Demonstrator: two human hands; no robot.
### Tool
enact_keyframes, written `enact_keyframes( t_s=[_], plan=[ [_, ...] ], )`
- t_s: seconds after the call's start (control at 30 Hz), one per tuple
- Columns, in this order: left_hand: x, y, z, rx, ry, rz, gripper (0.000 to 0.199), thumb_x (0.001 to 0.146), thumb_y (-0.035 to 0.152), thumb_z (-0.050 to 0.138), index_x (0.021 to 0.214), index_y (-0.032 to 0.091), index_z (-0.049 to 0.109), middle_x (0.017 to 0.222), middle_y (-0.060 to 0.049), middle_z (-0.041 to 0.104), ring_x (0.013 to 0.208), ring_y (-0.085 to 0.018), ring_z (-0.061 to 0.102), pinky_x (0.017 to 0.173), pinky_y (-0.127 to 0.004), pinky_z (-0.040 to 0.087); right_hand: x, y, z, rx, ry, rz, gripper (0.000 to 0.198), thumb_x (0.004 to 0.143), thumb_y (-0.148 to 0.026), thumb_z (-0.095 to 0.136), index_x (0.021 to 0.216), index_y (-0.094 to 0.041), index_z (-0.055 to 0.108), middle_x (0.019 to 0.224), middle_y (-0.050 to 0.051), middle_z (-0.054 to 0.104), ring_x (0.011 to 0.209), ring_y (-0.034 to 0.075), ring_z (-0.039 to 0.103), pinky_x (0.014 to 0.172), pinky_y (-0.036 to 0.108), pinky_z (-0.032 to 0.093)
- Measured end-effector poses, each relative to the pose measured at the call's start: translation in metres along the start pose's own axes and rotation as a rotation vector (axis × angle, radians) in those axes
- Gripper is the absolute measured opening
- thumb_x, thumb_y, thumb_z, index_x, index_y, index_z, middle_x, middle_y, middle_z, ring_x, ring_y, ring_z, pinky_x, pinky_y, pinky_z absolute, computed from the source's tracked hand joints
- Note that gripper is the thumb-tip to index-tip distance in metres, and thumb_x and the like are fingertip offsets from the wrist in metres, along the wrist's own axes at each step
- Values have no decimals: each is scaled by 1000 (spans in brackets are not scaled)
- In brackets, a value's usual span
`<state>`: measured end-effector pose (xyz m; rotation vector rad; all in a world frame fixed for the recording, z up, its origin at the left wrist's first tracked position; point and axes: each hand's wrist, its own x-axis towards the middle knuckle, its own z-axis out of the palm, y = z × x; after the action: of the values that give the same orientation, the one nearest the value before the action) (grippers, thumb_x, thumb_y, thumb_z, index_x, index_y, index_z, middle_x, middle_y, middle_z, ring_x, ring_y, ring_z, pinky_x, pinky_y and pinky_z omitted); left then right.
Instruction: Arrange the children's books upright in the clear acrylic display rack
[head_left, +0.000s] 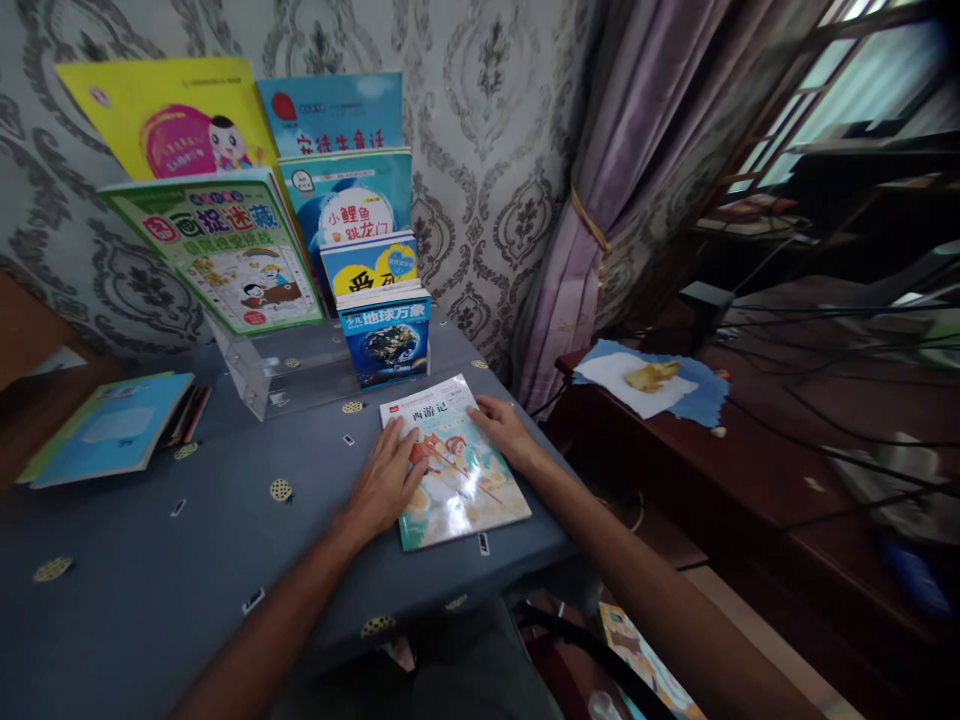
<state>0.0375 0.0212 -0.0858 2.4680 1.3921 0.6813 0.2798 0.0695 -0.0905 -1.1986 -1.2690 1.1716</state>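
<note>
A thin storybook with a glossy, pale illustrated cover lies face up near the table's right edge, slightly turned. Across the left part of its cover rests my left hand, its fingers stretched out and a little apart. My right hand is at the book's upper right edge, thumb on the cover and the other fingers curled along the edge, partly hidden. Just behind the book, a clear acrylic stand bears several upright books, with a blue earth-picture book at the front right.
A small stack of books lies at the left of the grey patterned tablecloth. To the right, a dark red table carries cables and a blue cloth. A purple curtain hangs behind. Another book is low at the right.
</note>
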Motion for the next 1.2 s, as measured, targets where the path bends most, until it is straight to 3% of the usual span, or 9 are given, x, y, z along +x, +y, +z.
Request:
enact_keyframes(
  t_s=[0.17,0.23,0.33,0.5,0.6,0.83,1.0,1.1,1.2],
  plan=[
    [-1,-1,0,29,-19,2,52,101,41,44,143,11,49,158,-21,38,151,-30,28,122,-50,28,6,11,-3,-214,130,-179,38,79,-36,61,113,-19,65,108,9,74,101,27,69,94,44,53],
    [0,1,-1,57,-19,-4,50,101,40,44,142,13,49,158,-20,39,150,-30,30,121,-51,29,8,14,-4,-234,179,-200,41,79,-35,61,116,-19,63,108,9,73,100,26,68,92,42,53],
    [5,7,-4,127,-32,-19,47,101,38,44,140,14,52,156,-18,43,149,-30,34,122,-53,27,14,15,-7,-193,206,-126,45,78,-37,59,117,-16,62,95,7,72,85,22,68,77,36,54],
    [17,19,-5,198,-79,-96,48,101,38,42,143,15,50,157,-18,40,148,-32,34,117,-59,30,25,11,-12,-160,152,-57,46,73,-35,65,113,-13,64,64,-4,60,57,14,56,54,25,44],
    [19,16,-2,192,-82,-79,49,102,37,40,145,16,47,159,-18,38,149,-30,32,119,-57,30,23,6,-12,-124,120,-12,43,72,-30,68,112,-14,65,59,-7,55,53,12,53,50,22,41],
    [20,-28,-18,214,-139,131,47,103,39,38,146,21,47,158,-13,41,148,-25,35,119,-50,33,-1,-6,-1,5,-4,139,34,77,-26,73,109,-18,64,68,-2,65,60,14,64,51,24,55],
    [16,-55,-29,185,-114,182,45,103,40,38,142,23,51,156,-11,45,147,-23,38,118,-45,36,-6,-12,17,47,-133,166,34,82,-26,72,114,-18,63,68,-1,66,60,13,66,55,25,60],
    [7,-49,-21,188,-27,97,46,103,39,39,141,18,52,154,-13,46,146,-24,39,117,-45,37,6,-15,22,-109,-129,96,30,86,-20,63,116,-17,64,66,-2,66,58,13,65,52,24,58],
    [-2,-25,-14,257,35,25,45,102,38,43,139,15,53,152,-17,48,143,-29,42,115,-49,38,20,-14,20,-230,-84,42,29,86,-17,61,114,-14,67,62,-2,65,53,13,62,49,22,53]
  ],
)
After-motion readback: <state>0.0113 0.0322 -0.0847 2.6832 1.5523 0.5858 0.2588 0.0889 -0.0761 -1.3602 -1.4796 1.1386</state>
